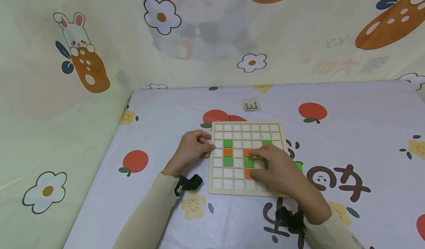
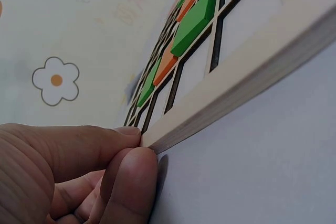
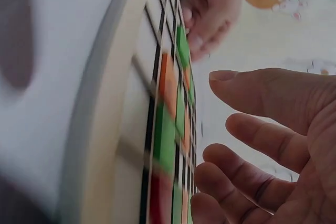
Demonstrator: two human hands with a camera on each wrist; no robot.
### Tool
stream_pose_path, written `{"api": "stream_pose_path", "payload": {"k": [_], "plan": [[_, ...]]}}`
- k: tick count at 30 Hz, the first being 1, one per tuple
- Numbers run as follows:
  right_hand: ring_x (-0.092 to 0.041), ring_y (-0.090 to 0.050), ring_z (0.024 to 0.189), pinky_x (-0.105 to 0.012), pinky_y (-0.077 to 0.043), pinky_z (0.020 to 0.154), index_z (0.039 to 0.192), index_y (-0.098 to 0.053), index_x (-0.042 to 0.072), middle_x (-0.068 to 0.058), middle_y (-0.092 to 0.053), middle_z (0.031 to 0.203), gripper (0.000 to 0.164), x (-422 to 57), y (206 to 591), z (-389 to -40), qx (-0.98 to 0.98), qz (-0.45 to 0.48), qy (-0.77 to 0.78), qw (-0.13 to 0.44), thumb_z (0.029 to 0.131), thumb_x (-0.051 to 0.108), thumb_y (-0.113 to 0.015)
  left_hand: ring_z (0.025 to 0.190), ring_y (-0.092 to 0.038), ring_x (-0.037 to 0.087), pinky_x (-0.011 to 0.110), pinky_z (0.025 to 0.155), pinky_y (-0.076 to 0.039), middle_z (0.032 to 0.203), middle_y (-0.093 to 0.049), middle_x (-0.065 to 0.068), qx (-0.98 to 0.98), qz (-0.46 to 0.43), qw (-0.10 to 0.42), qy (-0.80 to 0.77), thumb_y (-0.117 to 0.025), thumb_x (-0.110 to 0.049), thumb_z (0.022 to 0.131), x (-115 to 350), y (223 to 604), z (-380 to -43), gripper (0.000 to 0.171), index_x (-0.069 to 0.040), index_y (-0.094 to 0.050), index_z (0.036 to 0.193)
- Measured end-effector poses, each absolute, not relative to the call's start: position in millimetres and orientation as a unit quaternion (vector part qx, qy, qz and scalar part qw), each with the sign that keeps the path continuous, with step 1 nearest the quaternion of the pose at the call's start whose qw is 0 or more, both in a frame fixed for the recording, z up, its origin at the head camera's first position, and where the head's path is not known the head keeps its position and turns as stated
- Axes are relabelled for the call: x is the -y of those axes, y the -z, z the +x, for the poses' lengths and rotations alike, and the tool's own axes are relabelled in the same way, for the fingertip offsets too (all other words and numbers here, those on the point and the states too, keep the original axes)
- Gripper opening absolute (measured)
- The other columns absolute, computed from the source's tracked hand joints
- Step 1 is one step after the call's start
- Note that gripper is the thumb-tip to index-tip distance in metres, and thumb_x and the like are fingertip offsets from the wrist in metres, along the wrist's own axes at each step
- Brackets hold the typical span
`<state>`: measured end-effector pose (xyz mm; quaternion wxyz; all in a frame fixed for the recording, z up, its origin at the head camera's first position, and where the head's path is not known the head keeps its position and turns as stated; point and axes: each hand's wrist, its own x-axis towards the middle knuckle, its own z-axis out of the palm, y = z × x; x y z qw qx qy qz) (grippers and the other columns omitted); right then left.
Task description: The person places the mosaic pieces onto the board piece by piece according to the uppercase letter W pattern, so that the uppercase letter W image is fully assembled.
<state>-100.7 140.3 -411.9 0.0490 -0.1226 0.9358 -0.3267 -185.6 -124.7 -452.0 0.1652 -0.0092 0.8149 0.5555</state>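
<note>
A wooden grid board (image 1: 229, 192) lies on the table, its square cells partly filled with green and orange tiles. My left hand (image 1: 194, 148) pinches the board's left edge between thumb and fingers, seen close up in the left wrist view. Above the right half of the board is my right hand (image 1: 280, 168), fingers spread. In the head view its fingertips overlap an orange tile (image 1: 247, 152) and a lower orange tile (image 1: 247, 173); a green tile (image 1: 249, 163) shows between them. The right wrist view shows those fingers apart with nothing between them. Some cells are hidden beneath this hand.
Behind the board lies a small card (image 1: 251, 104) with a coloured grid pattern. A green piece (image 1: 299, 166) shows just past the board's right side, partly behind the right hand. The printed tablecloth (image 1: 149, 204) meets a patterned curtain (image 1: 206, 68) at the back.
</note>
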Motion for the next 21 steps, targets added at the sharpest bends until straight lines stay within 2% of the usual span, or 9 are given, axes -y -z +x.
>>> {"api": "stream_pose_path", "payload": {"k": [2,9,15,21], "plan": [[-0.022,-0.057,0.090,-0.033,-0.047,0.071,0.122,-0.076,0.007,-0.007,-0.068,0.108,0.044,-153,413,-95,-0.937,-0.108,0.328,0.042,0.081,0.014,-0.088,0.063,-0.068,0.015,0.028,0.063,-0.064,0.085,-0.068,0.009,-0.815,-0.009,0.165,-0.555,-0.083,-0.004,0.088,124,452,-186,0.030,-0.001,-0.068,0.114],[-0.021,-0.056,0.082,-0.026,-0.046,0.058,0.121,-0.076,0.003,-0.005,-0.065,0.096,0.045,-195,417,-80,-0.943,-0.051,0.325,0.045,0.081,0.017,-0.089,0.065,-0.068,0.016,0.028,0.064,-0.064,0.086,-0.068,0.010,-0.819,-0.017,0.164,-0.550,-0.083,-0.005,0.088,125,451,-185,0.031,-0.002,-0.068,0.115],[-0.020,-0.052,0.078,-0.025,-0.041,0.054,0.122,-0.074,0.001,-0.003,-0.062,0.092,0.046,-221,420,-70,-0.943,-0.018,0.320,0.086,0.082,0.020,-0.089,0.064,-0.067,0.016,0.027,0.064,-0.064,0.085,-0.068,0.009,-0.818,-0.016,0.163,-0.552,-0.082,-0.003,0.088,125,449,-184,0.030,-0.001,-0.068,0.114],[-0.019,-0.049,0.079,-0.025,-0.038,0.056,0.114,-0.076,0.006,-0.001,-0.055,0.085,0.042,-233,424,-61,-0.945,0.001,0.297,0.139,0.080,0.026,-0.091,0.063,-0.067,0.015,0.027,0.063,-0.064,0.085,-0.067,0.009,-0.815,-0.018,0.167,-0.554,-0.083,-0.002,0.088,123,447,-183,0.030,-0.001,-0.068,0.114]]}}
